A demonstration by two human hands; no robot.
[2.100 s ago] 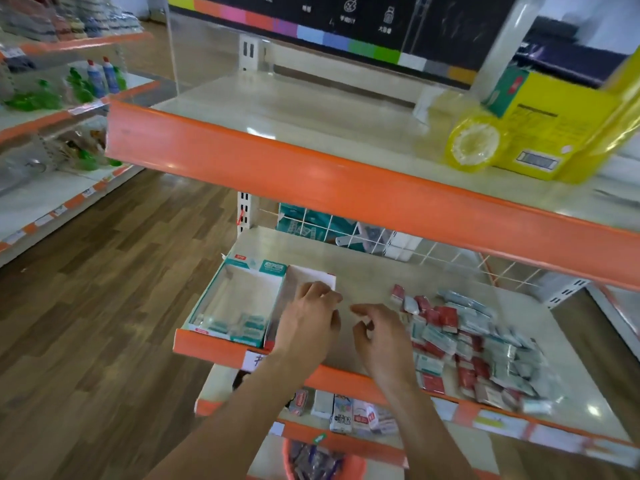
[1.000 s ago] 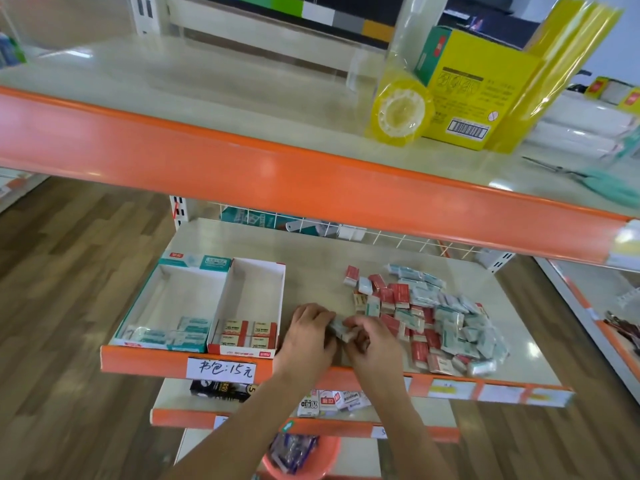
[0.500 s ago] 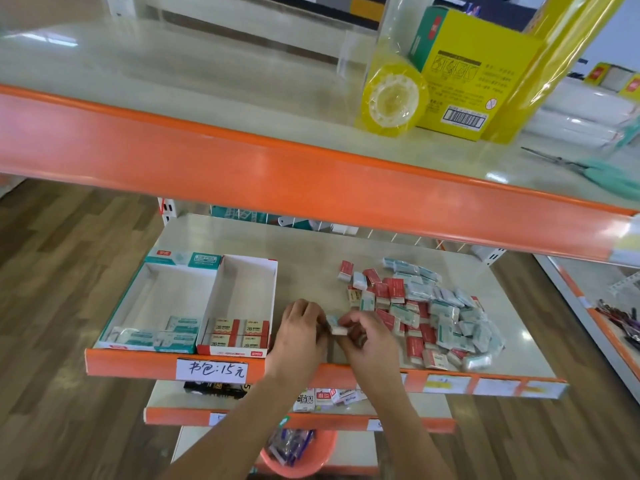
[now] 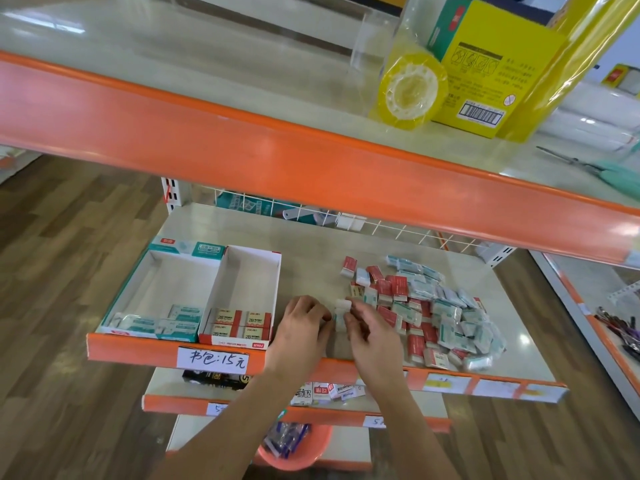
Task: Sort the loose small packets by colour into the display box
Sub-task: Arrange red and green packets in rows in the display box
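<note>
Barely started: both hands, left hand (image 4: 304,327) and right hand (image 4: 372,332), are pinching one pale packet (image 4: 341,311); the display box (image 4: 242,258) at nine o'clock is holding few, the pile (image 4: 433,313) at three o'clock waiting.

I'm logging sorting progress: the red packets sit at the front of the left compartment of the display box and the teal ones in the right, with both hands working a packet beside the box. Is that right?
Not quite: the compartments are swapped. The head view shows the red packets at the front of the right compartment of the display box and the teal packets in the left. The left hand and right hand do hold a packet beside the box.
</note>
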